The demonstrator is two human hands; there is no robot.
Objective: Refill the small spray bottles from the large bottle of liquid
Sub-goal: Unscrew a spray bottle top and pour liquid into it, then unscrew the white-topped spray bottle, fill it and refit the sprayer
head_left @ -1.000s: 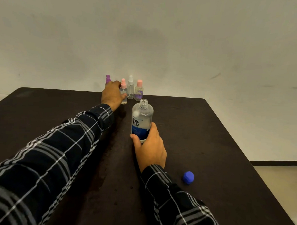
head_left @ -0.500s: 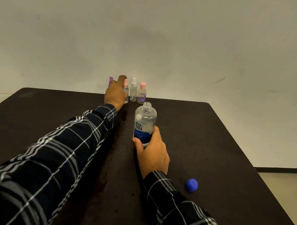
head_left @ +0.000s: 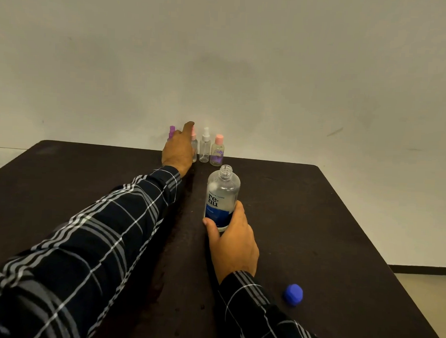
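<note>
Hands are both on the dark table [head_left: 342,225]. R hand [head_left: 232,243] wraps its fingers round the low part of the big bottle [head_left: 222,197], w/ blue label; it stands up near the middle, top open. Blue cap [head_left: 292,294] lies well apart, by the R sleeve. L hand [head_left: 179,150] is way out at the back edge, on the 2nd small spray bottle [head_left: 194,144], pink top; can't tell if fingers grip it. Purple-top bottle [head_left: 171,132] peeks out left of that hand. White-top bottle [head_left: 205,147] & pink-top bottle [head_left: 217,150] stand just right of it
</note>
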